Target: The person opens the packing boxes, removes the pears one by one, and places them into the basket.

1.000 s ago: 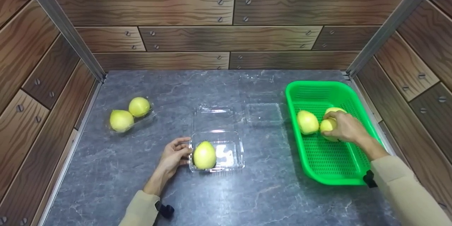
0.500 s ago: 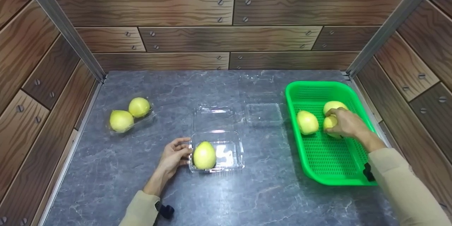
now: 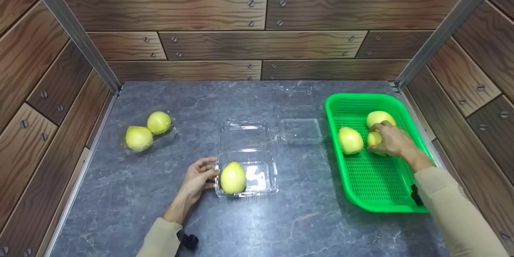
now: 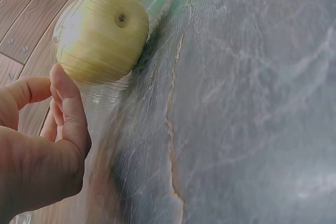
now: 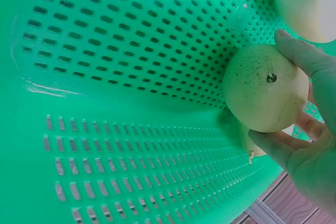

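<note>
In the head view my right hand [image 3: 393, 140] is inside the green basket [image 3: 355, 196], thumb and fingers gripping a yellow-green pear [image 3: 374, 139]. From the right wrist, this pear [image 5: 262, 90] shows its dark blossom end, and another pear [image 5: 252, 142] partly shows beneath it. Two more fruits share the basket: one pear [image 3: 350, 140] to the left, one pear [image 3: 380, 117] just beyond my fingers. My left hand [image 3: 196, 176] touches the left edge of an open clear plastic clamshell [image 3: 261, 188], fingers loosely bent. A single pear [image 3: 233, 178] sits in its left half.
Two pears [image 3: 139, 138] lie in another clear container at the far left. More clear plastic packaging [image 3: 300, 129] stands between the clamshell and the basket. Wood-patterned walls [image 3: 213, 44] enclose the grey marbled table [image 3: 297, 209] at the back and sides.
My right hand has shifted slightly within the basket with its pear, and the far pear there shows more of itself. The left hand and the clamshell have stayed in place.
</note>
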`<state>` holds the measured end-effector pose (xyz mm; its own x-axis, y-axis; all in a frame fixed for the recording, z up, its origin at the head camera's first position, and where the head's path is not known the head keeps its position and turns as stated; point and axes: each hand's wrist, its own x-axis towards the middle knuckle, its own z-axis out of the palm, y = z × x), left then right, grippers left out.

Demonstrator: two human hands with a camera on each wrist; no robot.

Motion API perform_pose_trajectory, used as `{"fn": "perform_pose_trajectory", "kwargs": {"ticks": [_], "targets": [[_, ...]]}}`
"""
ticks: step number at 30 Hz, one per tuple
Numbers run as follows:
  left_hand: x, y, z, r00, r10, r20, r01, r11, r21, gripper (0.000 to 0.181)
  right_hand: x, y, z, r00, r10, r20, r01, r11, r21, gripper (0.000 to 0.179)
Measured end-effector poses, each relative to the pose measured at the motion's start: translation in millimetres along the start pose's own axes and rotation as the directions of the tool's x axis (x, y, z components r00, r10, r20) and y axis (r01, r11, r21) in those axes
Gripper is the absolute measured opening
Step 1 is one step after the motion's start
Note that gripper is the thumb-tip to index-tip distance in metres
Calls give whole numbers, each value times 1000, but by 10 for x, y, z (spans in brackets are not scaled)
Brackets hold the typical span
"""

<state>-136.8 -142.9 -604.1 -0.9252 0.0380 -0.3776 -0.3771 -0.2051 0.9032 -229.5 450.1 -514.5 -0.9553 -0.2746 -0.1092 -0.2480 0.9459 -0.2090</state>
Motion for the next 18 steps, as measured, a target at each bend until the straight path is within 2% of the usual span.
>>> {"fn": "perform_pose_trajectory", "kwargs": {"ticks": [6,13,18], "targets": [[-1,-2,-7,1000,7,-7,-7,1000,10,52,-19,28,23,999,-19,-27,20,1000,8,69],[3,3,3,1000,-2,-7,2,1000,-1,54,-55,9,-12,999,30,-45,-30,999,18,72],[7,1,4,1000,0,-9,0,1000,1,54,-51,-116,-96,996,66,-66,-63,997,45,80]]}}
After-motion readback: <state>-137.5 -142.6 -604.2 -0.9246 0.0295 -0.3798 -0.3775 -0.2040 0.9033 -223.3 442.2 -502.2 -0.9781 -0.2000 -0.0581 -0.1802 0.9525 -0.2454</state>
